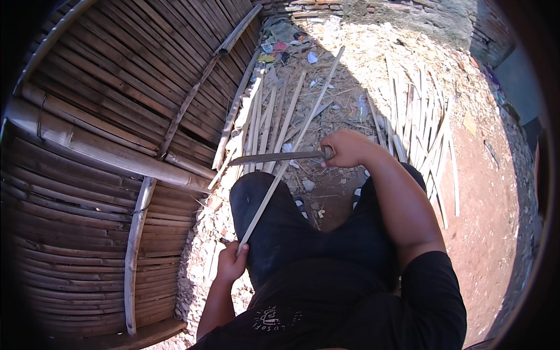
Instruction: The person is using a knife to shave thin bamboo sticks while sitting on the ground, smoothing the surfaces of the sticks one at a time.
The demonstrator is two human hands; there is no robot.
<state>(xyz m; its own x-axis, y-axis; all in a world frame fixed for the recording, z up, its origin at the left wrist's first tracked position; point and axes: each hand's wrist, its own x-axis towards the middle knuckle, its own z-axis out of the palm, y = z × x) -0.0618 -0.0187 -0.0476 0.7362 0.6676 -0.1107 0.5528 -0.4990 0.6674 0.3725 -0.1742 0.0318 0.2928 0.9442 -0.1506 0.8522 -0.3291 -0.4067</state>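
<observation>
A long, pale bamboo strip (308, 121) slants from beside my left hip up and away over my left thigh. Its near end is in my left hand (232, 262), the fingers closed round it. My right hand (345, 149) grips the handle of a machete (274, 157) in front of my knees. The dark blade points left and crosses the strip just beyond my left knee. Whether its edge touches the strip I cannot tell.
A slatted bamboo wall (87, 146) with thick poles stands close on my left. Several loose strips (269, 116) lie ahead beside it, and a larger pile of strips (417, 122) lies ahead right. Shavings and litter (280, 46) cover the ground toward the brick wall (402, 23).
</observation>
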